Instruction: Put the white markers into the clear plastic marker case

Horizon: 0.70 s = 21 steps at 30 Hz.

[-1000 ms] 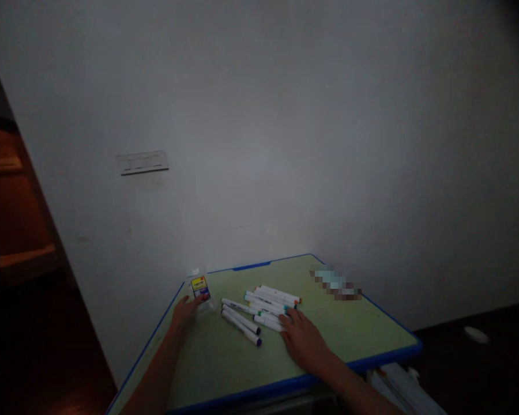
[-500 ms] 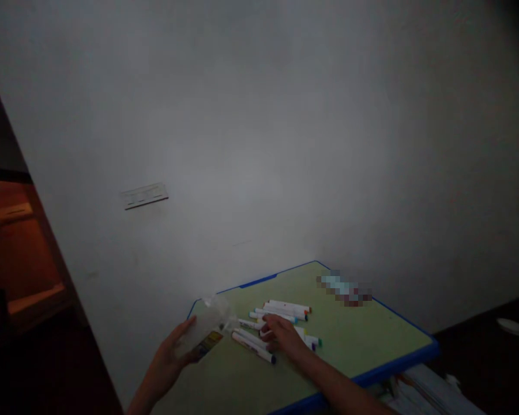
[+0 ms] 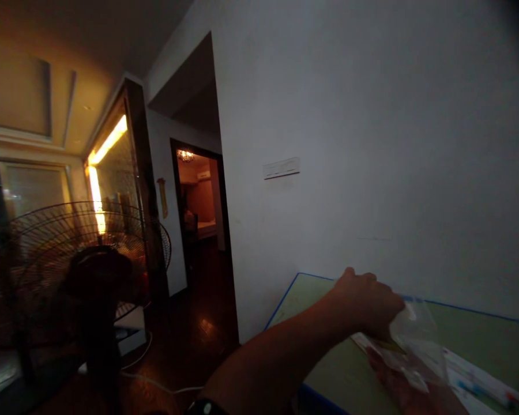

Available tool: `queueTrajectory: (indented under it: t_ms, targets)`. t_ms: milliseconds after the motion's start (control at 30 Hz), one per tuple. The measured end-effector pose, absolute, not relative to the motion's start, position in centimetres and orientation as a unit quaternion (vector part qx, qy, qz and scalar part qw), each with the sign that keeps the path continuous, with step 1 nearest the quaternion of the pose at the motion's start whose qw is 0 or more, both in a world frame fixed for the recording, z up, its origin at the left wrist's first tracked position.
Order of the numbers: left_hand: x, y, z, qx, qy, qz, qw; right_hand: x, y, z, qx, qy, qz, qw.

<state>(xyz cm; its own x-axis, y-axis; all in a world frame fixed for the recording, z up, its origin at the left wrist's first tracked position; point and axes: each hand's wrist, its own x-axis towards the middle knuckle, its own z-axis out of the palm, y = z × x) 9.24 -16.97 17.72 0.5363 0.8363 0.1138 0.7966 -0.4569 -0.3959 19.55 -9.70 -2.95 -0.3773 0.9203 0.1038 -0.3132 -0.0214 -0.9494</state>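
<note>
My left hand [image 3: 367, 302] is closed on the upper left edge of a clear plastic pouch [image 3: 419, 340], above the pale green table [image 3: 341, 377] with its blue rim. Lower down, my right hand [image 3: 402, 383] is at the pouch, partly seen through the plastic; its fingers are blurred and partly covered. White markers [image 3: 480, 374] with coloured ends lie to the right of the pouch, smeared by motion.
A standing fan [image 3: 99, 271] with a wire cage is at the left, with a pale cable [image 3: 164, 389] on the dark floor beside it. Behind the table rises a grey wall [image 3: 372, 144] with a switch plate [image 3: 282, 168]. A doorway [image 3: 201, 202] opens further back.
The view has swung left, bringing the fan and doorway into sight and shifting the table right. My right hand has moved from the markers to the pouch in my left hand.
</note>
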Motion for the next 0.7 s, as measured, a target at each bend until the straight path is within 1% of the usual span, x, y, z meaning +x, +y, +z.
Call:
queueTrajectory:
  t_ms: [67,100,133,167,200,333,433,467,533,633,700]
  targets:
    - [7.9,-16.5,17.4,-0.858,-0.478,-0.005,0.186,19.9,-9.6,-2.7,-0.294,-0.415,0.723,0.467]
    - [6.7,-16.3,16.9,-0.863,-0.481,-0.053,0.148,20.2,-9.5,-2.4,-0.297,-0.379,0.745,0.463]
    - [5.4,-16.0,16.3,-0.856,-0.496,-0.128,0.075,20.6,-9.3,-2.2,-0.303,-0.364,0.749,0.464]
    - [3.8,-15.7,15.5,-0.826,-0.513,-0.232,-0.013,21.1,-9.1,-1.9,-0.309,-0.363,0.744,0.468]
    - [2.3,-15.3,14.5,-0.81,-0.516,-0.275,-0.043,21.7,-8.8,-1.7,-0.314,-0.372,0.725,0.487]
    - [-3.0,-13.8,9.2,-0.715,-0.545,-0.421,-0.12,25.1,-6.8,-1.5,-0.42,-0.432,0.552,0.576]
    - [-4.3,-13.2,4.8,-0.619,-0.563,-0.514,-0.192,27.4,-5.3,-1.9,-0.481,-0.511,0.397,0.592]
    - [-4.2,-13.1,3.4,-0.592,-0.559,-0.538,-0.218,27.9,-5.0,-2.0,-0.489,-0.549,0.345,0.584]
    - [-3.4,-13.0,1.1,-0.545,-0.544,-0.582,-0.262,28.2,-4.9,-2.2,-0.499,-0.63,0.251,0.54]
    - [-2.0,-12.8,-1.2,-0.502,-0.512,-0.628,-0.303,27.5,-5.6,-2.3,-0.521,-0.72,0.155,0.432]
    - [-1.3,-12.6,-2.0,-0.476,-0.484,-0.655,-0.333,26.9,-6.5,-2.2,-0.526,-0.755,0.109,0.376]
